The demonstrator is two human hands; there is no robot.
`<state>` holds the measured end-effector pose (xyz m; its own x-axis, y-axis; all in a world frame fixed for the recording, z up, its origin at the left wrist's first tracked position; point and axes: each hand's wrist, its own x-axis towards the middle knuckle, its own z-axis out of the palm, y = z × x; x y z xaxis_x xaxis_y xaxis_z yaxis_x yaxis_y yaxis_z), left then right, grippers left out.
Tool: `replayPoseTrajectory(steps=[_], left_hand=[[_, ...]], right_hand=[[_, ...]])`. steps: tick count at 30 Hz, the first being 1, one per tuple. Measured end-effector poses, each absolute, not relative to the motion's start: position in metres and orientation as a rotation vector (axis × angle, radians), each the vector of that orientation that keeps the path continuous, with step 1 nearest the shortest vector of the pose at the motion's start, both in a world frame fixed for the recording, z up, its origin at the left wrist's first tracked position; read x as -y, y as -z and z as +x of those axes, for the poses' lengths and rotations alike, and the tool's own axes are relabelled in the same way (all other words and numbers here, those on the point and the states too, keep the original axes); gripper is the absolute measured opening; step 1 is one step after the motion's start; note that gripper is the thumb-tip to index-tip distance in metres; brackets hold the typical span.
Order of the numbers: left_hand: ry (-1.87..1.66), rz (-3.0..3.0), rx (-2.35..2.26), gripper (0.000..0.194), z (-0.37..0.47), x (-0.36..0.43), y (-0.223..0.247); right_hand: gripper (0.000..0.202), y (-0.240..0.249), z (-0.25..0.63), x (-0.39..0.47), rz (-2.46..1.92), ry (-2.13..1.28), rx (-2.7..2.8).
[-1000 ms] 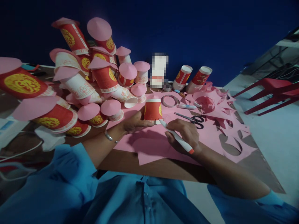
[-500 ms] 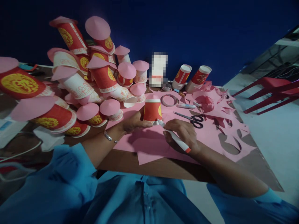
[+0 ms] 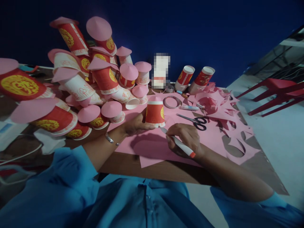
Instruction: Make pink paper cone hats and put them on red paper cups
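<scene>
In the head view my left hand [image 3: 137, 124] grips a red paper cup [image 3: 155, 113] with yellow patterns and a white band, its thumb along the lower rim. The cup is held over pink paper [image 3: 152, 148]. My right hand [image 3: 185, 137] is closed around a white marker [image 3: 181, 145] with a red-orange end. The marker's tip points at the cup's white lower edge; whether it touches, I cannot tell. Scissors [image 3: 193, 120] with black handles lie beyond my right hand, and a roll of tape [image 3: 172, 102] lies just past the cup.
Several decorated cups with pink paper cones [image 3: 104, 76] crowd the left side. Two stacks of cups [image 3: 184, 77] stand at the back. Cut pink scraps [image 3: 228, 126] cover the right side. Another marker [image 3: 188, 108] lies near the tape. A red stool [image 3: 277, 88] stands at right.
The marker's tip has shifted slightly down and left along the cup's lower edge, with my right hand tilting a little. The cup and my left hand stay nearly in place.
</scene>
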<state>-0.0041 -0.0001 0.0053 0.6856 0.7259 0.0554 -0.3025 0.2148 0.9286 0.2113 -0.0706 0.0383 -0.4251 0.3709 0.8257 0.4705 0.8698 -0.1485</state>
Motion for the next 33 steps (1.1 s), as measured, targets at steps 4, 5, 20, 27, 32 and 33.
replayPoseTrajectory(steps=[4, 5, 20, 27, 32, 33], left_hand=[[-0.738, 1.141, -0.425, 0.053, -0.0035, 0.0009, -0.0075], [-0.742, 1.140, -0.428, 0.053, -0.0034, 0.0011, -0.0076], [-0.655, 1.250, -0.538, 0.058, -0.0078, 0.0000, -0.0077], [-0.671, 1.246, -0.522, 0.060, -0.0082, -0.0002, -0.0074], [-0.668, 1.215, -0.559, 0.063, -0.0079, 0.0019, -0.0083], [-0.669, 1.204, -0.555, 0.064, -0.0078, 0.0023, -0.0085]], right_hand=[[0.016, -0.0389, 0.2126, 0.0703, -0.612, 0.152, 2.061], [0.016, -0.0387, 0.2129, 0.0700, -0.604, 0.167, 2.047], [0.018, -0.0364, 0.2130, 0.0683, -0.618, 0.174, 2.050], [0.017, -0.0363, 0.2120, 0.0684, -0.620, 0.175, 2.055], [0.017, -0.0362, 0.2115, 0.0684, -0.609, 0.175, 2.058], [0.017, -0.0363, 0.2116, 0.0683, -0.608, 0.176, 2.061]])
